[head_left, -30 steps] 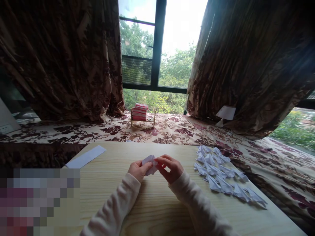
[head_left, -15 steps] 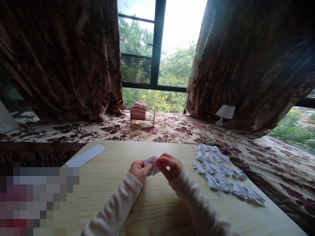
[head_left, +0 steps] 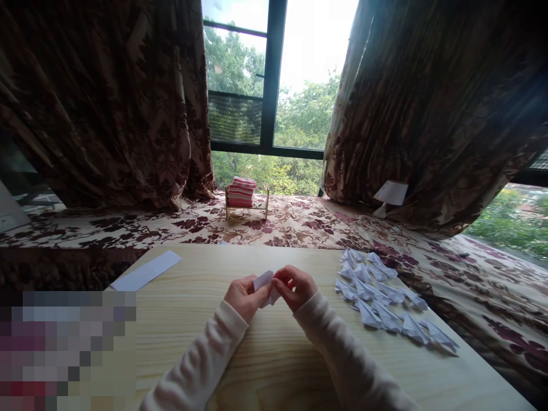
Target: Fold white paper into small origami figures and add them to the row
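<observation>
Between my hands, above the wooden table point(head_left: 265, 354), is a small folded piece of white paper point(head_left: 262, 279). My left hand point(head_left: 243, 297) is closed on its left side, thumb on top. Thumb and fingers of my right hand point(head_left: 296, 286) pinch the paper's right edge. Part of the paper is hidden behind the fingers. Several folded white paper pieces point(head_left: 389, 317) with pointed ends lie in slanting rows to the right of my right hand.
A flat stack or strip of white paper point(head_left: 148, 270) lies at the table's far left. Beyond the table, a patterned cloth point(head_left: 192, 228) bears a small rack with folded striped cloths point(head_left: 242, 192) and a small white lamp point(head_left: 393, 193). Curtains flank a window.
My right fingers have closed more tightly together at the paper's right edge. The paper has turned slightly in my hands, and the whole view has shifted a little.
</observation>
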A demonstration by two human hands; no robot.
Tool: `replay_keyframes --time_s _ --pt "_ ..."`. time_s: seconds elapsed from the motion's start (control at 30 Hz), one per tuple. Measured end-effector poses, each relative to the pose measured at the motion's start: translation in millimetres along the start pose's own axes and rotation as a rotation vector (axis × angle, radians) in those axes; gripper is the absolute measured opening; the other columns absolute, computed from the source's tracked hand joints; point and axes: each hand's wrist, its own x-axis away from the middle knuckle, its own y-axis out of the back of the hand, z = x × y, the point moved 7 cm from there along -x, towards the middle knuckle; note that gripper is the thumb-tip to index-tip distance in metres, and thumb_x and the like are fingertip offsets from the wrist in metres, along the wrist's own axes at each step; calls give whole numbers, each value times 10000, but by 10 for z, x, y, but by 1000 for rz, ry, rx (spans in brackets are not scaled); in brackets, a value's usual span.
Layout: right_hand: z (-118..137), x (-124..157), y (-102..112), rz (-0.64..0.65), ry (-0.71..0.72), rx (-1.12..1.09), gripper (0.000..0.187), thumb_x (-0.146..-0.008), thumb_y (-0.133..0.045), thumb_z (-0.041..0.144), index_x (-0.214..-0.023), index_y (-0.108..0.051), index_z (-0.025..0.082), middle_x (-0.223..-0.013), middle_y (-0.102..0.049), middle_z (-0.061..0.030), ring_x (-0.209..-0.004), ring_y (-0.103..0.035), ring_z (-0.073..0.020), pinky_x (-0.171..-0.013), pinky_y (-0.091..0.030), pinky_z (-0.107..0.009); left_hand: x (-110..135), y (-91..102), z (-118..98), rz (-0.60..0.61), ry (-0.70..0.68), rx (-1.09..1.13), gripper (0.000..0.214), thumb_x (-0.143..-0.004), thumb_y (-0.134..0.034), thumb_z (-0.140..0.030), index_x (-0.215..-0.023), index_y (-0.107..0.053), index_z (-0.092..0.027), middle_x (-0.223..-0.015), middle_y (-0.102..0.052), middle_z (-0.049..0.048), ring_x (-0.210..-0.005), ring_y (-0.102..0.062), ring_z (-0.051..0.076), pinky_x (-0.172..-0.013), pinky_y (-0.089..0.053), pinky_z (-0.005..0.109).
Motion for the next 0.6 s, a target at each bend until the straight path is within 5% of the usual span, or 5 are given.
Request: replay_keyframes --time_s 0.27,0.6 --pt "-169 5 -93 31 -153 -203 213 -708 -569 356 -672 -572 146 -552 -557 -8 -479 -470 -101 -438 -383 -212 12 5 2 -14 20 -6 288 -540 -692 -372 -644 -680 -103 -471 -563 -4 -455 -472 102 -453 -352 222" --pt "-103 26 -112 47 -154 -256 277 -691 -577 377 -532 -506 162 -465 -394 47 -454 -342 -78 -435 -276 -214 45 -34 37 -18 33 -14 193 -524 -642 -290 -514 -654 -97 -405 -498 -14 -396 -399 77 -381 -269 199"
